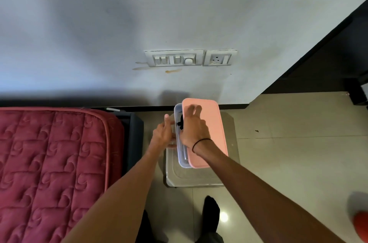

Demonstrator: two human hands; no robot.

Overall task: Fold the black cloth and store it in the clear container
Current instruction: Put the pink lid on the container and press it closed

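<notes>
Cloth (180, 123) was in; closing was underway. Left hand (162, 133), fingers straightish, braced the container (182, 160). Right hand (194, 129), fingers flat, pressed the lid (211, 123), which likely needed shifting left to seat.

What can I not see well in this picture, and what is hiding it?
Head view:
- black cloth: mostly under pink lid and right hand; fold unclear.
- clear container: right part covered by the lid.
- left hand: fingers blurred at the container wall; grip unclear.
- red object: cut off by lower-right edge.

L hand (162, 133) & R hand (194, 129) out fwd, side by side, fingers (192, 110) straight.
</notes>
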